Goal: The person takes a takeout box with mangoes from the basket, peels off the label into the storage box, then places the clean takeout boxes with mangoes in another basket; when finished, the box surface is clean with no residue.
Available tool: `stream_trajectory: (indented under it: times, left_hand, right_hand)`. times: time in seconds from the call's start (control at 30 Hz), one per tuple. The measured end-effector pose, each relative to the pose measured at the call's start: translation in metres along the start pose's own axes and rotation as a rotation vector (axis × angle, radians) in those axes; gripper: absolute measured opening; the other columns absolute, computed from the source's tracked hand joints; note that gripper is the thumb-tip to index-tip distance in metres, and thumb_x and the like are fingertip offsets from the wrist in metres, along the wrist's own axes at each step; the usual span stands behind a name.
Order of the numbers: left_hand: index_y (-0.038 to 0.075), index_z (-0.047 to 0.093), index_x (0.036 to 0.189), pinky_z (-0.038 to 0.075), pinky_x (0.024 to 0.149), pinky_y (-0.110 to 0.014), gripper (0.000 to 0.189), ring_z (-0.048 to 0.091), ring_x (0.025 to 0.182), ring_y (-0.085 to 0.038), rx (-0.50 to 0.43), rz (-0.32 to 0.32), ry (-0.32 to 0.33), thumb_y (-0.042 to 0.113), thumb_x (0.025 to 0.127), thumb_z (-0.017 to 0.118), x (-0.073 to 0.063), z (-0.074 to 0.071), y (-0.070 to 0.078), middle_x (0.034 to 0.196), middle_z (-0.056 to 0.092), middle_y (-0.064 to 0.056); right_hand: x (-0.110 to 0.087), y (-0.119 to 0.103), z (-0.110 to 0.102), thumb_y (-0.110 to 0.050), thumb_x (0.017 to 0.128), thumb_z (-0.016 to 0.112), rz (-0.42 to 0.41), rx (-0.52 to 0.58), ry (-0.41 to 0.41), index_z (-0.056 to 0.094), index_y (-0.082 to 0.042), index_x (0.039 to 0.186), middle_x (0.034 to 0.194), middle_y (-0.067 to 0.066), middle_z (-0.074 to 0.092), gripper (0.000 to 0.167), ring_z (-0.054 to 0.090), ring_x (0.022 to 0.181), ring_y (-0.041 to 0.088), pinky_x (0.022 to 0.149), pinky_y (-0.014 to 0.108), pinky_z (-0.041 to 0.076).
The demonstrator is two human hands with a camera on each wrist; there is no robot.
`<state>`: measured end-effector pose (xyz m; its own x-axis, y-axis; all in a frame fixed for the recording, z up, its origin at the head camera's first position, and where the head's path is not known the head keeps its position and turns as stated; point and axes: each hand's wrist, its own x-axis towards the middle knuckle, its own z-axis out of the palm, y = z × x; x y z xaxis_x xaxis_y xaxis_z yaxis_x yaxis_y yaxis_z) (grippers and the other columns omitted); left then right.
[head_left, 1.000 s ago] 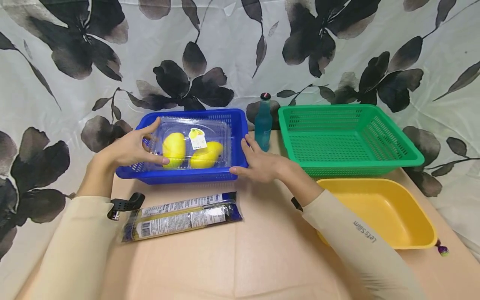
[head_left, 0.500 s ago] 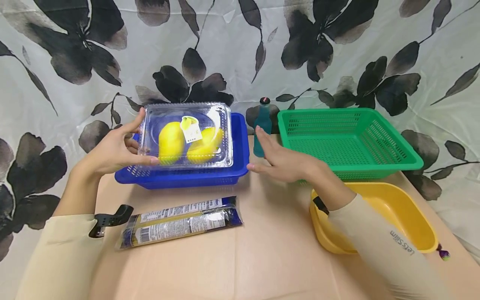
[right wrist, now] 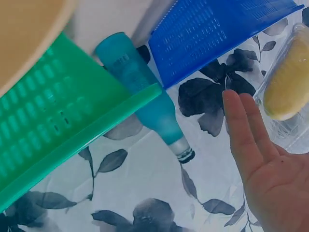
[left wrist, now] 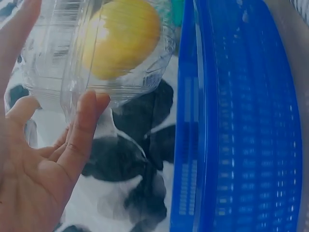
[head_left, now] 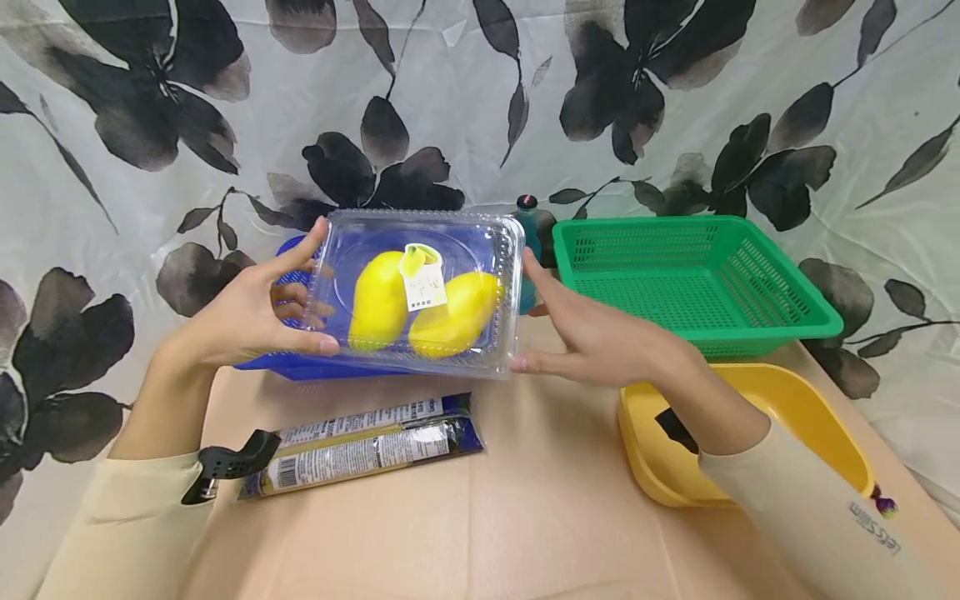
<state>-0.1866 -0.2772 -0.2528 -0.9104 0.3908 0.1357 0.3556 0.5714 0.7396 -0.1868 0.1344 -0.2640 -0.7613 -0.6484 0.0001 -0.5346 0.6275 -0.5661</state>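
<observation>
A clear plastic box with two yellow mangoes and a white label is raised above the front of the blue basket. My left hand grips its left end, thumb along the near side and fingers behind the clear wall. At the box's right end is my right hand, thumb by the near corner. The right wrist view shows its fingers straight beside the box. Seen from the left wrist, one mango shows through the plastic, with the basket wall to the right.
A blue bottle with a dark cap stands behind my right fingers, between the blue basket and the green basket. A yellow basin lies beneath my right forearm. A packet of what looks like dry noodles lies in front.
The box has come up out of the blue basket, then moved right and nearer in my left hand. My right hand has left the basket's rim and come to the box's right end.
</observation>
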Motion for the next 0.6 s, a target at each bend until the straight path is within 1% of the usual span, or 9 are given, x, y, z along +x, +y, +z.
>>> stream_trajectory:
  times: [0.13, 0.23, 0.3, 0.37, 0.43, 0.47, 0.53, 0.6]
  left_hand:
    - [0.047, 0.014, 0.162, 0.059, 0.08, -0.022, 0.129, 0.074, 0.093, -0.02, -0.012, 0.037, -0.021, 0.001, 0.071, 0.093, -0.001, 0.008, 0.008, 0.141, 0.046, -0.01]
    - [0.05, 0.013, 0.161, 0.057, 0.082, -0.018, 0.128, 0.071, 0.094, -0.016, 0.038, 0.034, -0.017, 0.008, 0.072, 0.095, -0.002, 0.014, 0.015, 0.144, 0.046, -0.009]
    - [0.048, 0.013, 0.161, 0.055, 0.083, -0.017, 0.128, 0.069, 0.092, -0.015, 0.049, 0.051, -0.019, 0.01, 0.071, 0.095, -0.002, 0.019, 0.017, 0.146, 0.044, -0.009]
    - [0.045, 0.013, 0.162, 0.053, 0.084, -0.015, 0.128, 0.066, 0.09, -0.016, 0.042, 0.092, -0.023, 0.01, 0.071, 0.095, -0.003, 0.024, 0.018, 0.148, 0.042, -0.009]
    - [0.04, 0.013, 0.164, 0.054, 0.086, -0.016, 0.127, 0.063, 0.091, -0.019, 0.003, 0.133, -0.046, 0.006, 0.071, 0.094, -0.004, 0.028, 0.019, 0.152, 0.039, -0.009]
    - [0.04, 0.014, 0.164, 0.054, 0.087, -0.017, 0.126, 0.064, 0.092, -0.02, -0.009, 0.144, -0.057, 0.006, 0.072, 0.093, -0.004, 0.031, 0.02, 0.15, 0.04, -0.009]
    - [0.039, 0.013, 0.164, 0.056, 0.088, -0.02, 0.123, 0.065, 0.095, -0.02, -0.015, 0.157, -0.084, 0.013, 0.074, 0.093, -0.005, 0.035, 0.021, 0.149, 0.041, -0.01]
    - [0.04, 0.011, 0.164, 0.057, 0.088, -0.023, 0.122, 0.065, 0.1, -0.02, 0.011, 0.152, -0.111, 0.021, 0.075, 0.093, -0.005, 0.04, 0.023, 0.147, 0.044, -0.01]
  right_hand:
    - [-0.012, 0.003, 0.001, -0.061, 0.09, 0.07, -0.058, 0.018, 0.039, -0.023, -0.039, 0.158, 0.17, -0.016, -0.011, 0.118, 0.045, 0.145, 0.02, 0.117, 0.049, 0.04]
    - [-0.022, 0.004, 0.0, -0.056, 0.091, 0.072, -0.08, 0.052, 0.051, -0.022, -0.038, 0.159, 0.171, -0.015, -0.009, 0.118, 0.044, 0.145, 0.021, 0.115, 0.049, 0.042]
    - [-0.029, 0.004, -0.002, -0.052, 0.091, 0.074, -0.075, 0.071, 0.054, -0.019, -0.037, 0.161, 0.172, -0.011, -0.004, 0.117, 0.043, 0.146, 0.025, 0.111, 0.05, 0.046]
    - [-0.036, 0.006, -0.006, -0.05, 0.091, 0.075, -0.056, 0.075, 0.057, -0.016, -0.035, 0.162, 0.172, -0.008, 0.001, 0.116, 0.044, 0.145, 0.026, 0.109, 0.048, 0.049]
    - [-0.044, 0.008, -0.011, -0.049, 0.092, 0.074, -0.035, 0.06, 0.053, -0.012, -0.031, 0.164, 0.172, -0.003, 0.007, 0.114, 0.044, 0.144, 0.029, 0.108, 0.049, 0.05]
    - [-0.047, 0.009, -0.013, -0.048, 0.093, 0.074, -0.026, 0.048, 0.051, -0.01, -0.029, 0.165, 0.172, 0.001, 0.012, 0.112, 0.045, 0.144, 0.031, 0.107, 0.05, 0.05]
    - [-0.054, 0.013, -0.018, -0.047, 0.093, 0.074, -0.014, 0.04, 0.049, -0.006, -0.028, 0.166, 0.17, 0.004, 0.022, 0.11, 0.046, 0.144, 0.032, 0.107, 0.051, 0.05]
    - [-0.062, 0.016, -0.02, -0.044, 0.094, 0.074, -0.007, 0.04, 0.049, -0.004, -0.028, 0.166, 0.166, 0.007, 0.03, 0.107, 0.046, 0.144, 0.034, 0.105, 0.051, 0.051]
